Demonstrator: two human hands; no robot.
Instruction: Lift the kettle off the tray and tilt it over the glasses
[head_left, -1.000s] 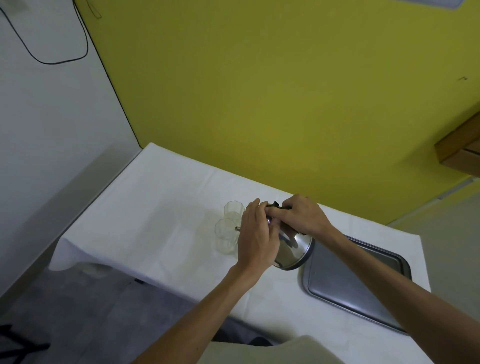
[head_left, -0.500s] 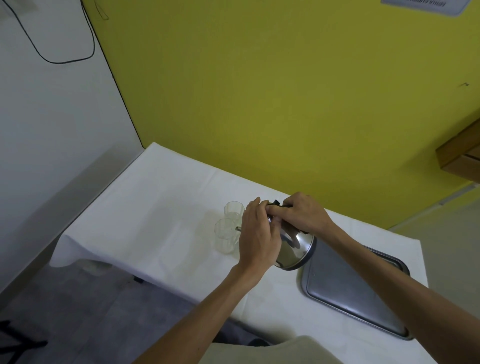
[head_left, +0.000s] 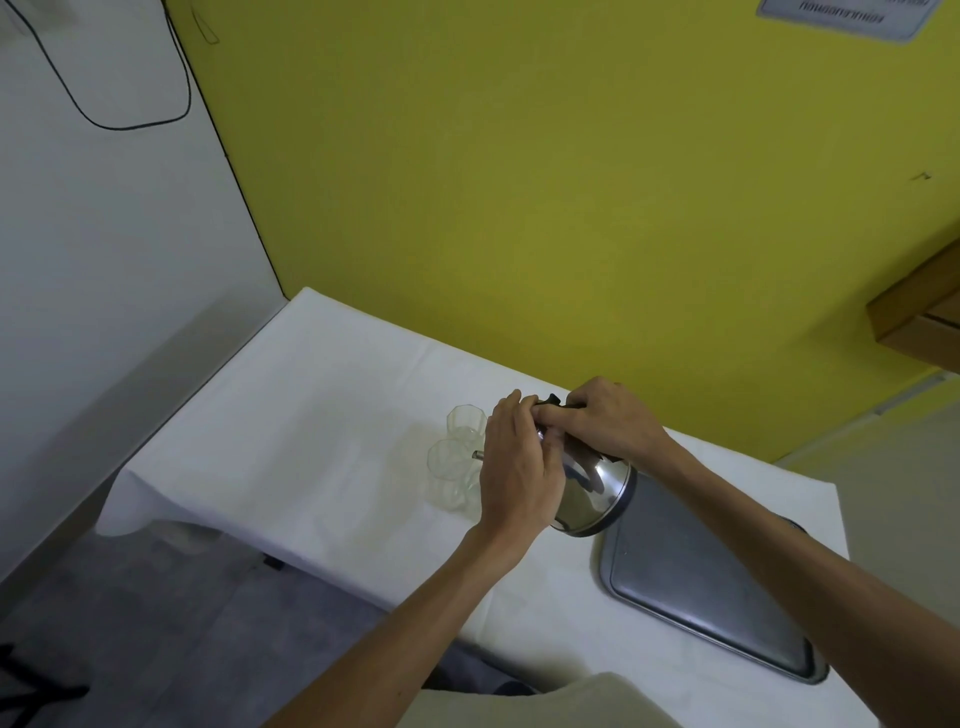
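Walls come first: a yellow wall (head_left: 545, 182) rises beyond the fingers and a white wall (head_left: 93, 218) with a looping black cable (head_left: 119, 124) stands far out to their left. Grey floor (head_left: 130, 623) lies below the near edge. White cloth covers the bench (head_left: 270, 447). A grey metal tray (head_left: 696, 587) lies on it just right of the fingers. The steel kettle (head_left: 592, 493) is tilted above the bench, spout toward two clear glasses (head_left: 452, 462) just left of the fingers. The right hand (head_left: 608, 421) curls round its black handle; the left hand (head_left: 519, 467) has fingers (head_left: 511, 410) pressed together at the kettle's top.
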